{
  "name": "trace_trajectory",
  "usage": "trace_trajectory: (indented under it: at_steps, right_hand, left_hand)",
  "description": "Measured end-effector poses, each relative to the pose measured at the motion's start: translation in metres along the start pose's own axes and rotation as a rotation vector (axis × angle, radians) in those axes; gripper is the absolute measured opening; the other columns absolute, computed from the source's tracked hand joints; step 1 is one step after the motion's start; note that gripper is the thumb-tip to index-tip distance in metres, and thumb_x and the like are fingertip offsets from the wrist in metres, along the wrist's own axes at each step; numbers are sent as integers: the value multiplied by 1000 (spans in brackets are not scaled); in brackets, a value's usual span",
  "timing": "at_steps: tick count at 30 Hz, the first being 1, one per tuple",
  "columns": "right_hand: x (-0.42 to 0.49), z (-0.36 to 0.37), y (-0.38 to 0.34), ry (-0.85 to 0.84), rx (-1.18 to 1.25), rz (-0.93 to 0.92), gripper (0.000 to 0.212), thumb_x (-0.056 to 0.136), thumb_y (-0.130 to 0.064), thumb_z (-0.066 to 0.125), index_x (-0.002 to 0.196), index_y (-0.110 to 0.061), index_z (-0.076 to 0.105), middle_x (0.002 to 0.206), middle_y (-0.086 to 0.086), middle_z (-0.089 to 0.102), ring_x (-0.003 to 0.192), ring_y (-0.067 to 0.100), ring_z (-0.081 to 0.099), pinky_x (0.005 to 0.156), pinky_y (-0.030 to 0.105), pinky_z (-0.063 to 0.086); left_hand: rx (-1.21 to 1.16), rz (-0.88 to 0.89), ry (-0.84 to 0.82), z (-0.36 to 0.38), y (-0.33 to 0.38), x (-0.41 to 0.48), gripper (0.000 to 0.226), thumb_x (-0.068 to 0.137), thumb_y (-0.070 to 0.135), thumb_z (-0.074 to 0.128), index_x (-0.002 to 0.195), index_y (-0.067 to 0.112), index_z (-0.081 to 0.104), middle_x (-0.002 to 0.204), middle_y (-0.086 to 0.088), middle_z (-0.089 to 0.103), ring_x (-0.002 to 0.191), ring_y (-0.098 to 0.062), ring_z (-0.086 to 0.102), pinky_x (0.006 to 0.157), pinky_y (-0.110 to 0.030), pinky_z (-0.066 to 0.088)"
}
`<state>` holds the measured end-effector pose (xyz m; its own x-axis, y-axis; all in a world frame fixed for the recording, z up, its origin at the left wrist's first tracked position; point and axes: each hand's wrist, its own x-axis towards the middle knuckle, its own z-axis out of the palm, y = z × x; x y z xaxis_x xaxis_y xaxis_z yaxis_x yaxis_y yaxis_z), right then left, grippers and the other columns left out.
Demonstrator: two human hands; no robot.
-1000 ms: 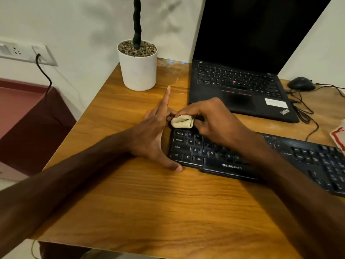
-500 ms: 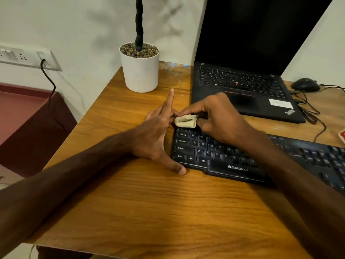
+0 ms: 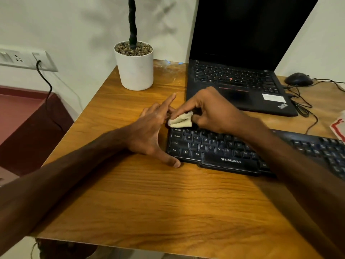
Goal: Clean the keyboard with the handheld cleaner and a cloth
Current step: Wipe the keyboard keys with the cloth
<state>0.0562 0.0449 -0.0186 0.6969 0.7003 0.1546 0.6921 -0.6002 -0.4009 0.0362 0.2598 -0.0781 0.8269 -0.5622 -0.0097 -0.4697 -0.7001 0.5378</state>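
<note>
A black Zebronics keyboard (image 3: 220, 148) lies across the wooden desk (image 3: 149, 199). My right hand (image 3: 211, 111) pinches a folded beige cloth (image 3: 180, 121) against the keyboard's far left corner, above the top key row. My left hand (image 3: 153, 131) braces the keyboard's left end, fingers straight, thumb at the near left corner, index finger pointing away. No handheld cleaner is in view.
An open black laptop (image 3: 240, 81) stands just behind the keyboard. A white plant pot (image 3: 135, 70) sits at the back left. A black mouse (image 3: 298, 79) with tangled cables lies at the back right, a red-and-white item (image 3: 338, 126) at the right edge.
The cloth and my right hand have crept slightly up and left along the keyboard's top left corner. My left hand keeps its place at the keyboard's end.
</note>
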Motion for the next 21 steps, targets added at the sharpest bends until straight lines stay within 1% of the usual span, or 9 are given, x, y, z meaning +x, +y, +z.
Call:
trace_trajectory:
  at_steps: [4,7,10,12,13,15,17,19,21]
  right_hand:
    - [-21,-10,6,-17,35,50,51,77,18,66,107,-21,81,111,-2,76,78,-7,70,52,13,49]
    - [-30,-28,4,-106,6,81,47,77,19,68,107,-16,80,106,-1,77,64,-21,59,50,3,40]
    - [-25,-50,8,-221,-97,125,43,77,10,74,106,-21,81,98,-11,77,72,-15,63,58,4,44]
    - [-14,-50,9,-138,-135,112,38,79,0,78,110,-22,79,102,-12,77,81,-7,67,67,7,50]
    - [-8,-45,6,-79,-122,106,38,81,-2,78,113,-23,78,103,-12,76,80,-5,68,67,10,53]
    - [-2,-27,-1,-33,-78,81,41,84,1,75,118,-22,75,99,-15,73,66,-10,64,54,10,49]
    - [-6,-13,-2,-42,-88,58,44,85,5,72,120,-22,74,104,-12,74,62,-18,58,50,5,41]
    - [-19,-10,4,-42,-80,62,49,83,8,70,120,-24,74,118,-5,73,71,-21,59,55,4,44]
    - [-37,-13,11,-25,-27,65,53,79,15,67,117,-22,75,122,-6,70,96,-12,67,71,10,55]
  left_hand:
    - [-4,8,4,0,-1,-1,167,39,83,82,164,29,-16,159,11,34,137,-5,25,123,-41,15]
    - [11,7,-4,-1,-1,-1,163,40,82,82,165,29,-7,161,9,32,133,-2,25,125,-47,17]
    - [52,15,-14,-1,-1,2,157,40,88,75,165,30,0,163,7,28,139,-9,25,125,-50,18]
    - [68,10,-25,-1,-2,2,154,40,89,73,165,31,3,162,8,28,137,-7,24,123,-48,19]
    - [76,11,-25,-1,-3,2,153,41,90,72,165,31,4,160,8,30,136,-7,25,122,-47,21]
    - [96,18,-18,-2,-3,1,149,42,91,71,163,32,9,153,9,35,132,-9,29,120,-48,25]
    - [104,27,-11,-1,-3,1,144,43,91,70,162,34,13,147,10,38,129,-10,30,118,-47,27]
    - [95,25,-17,-1,-3,0,141,43,91,69,162,37,15,147,9,37,131,-11,29,117,-44,25]
    - [86,32,-18,-1,-2,-1,137,45,90,69,162,39,18,146,9,36,133,-12,28,116,-43,24]
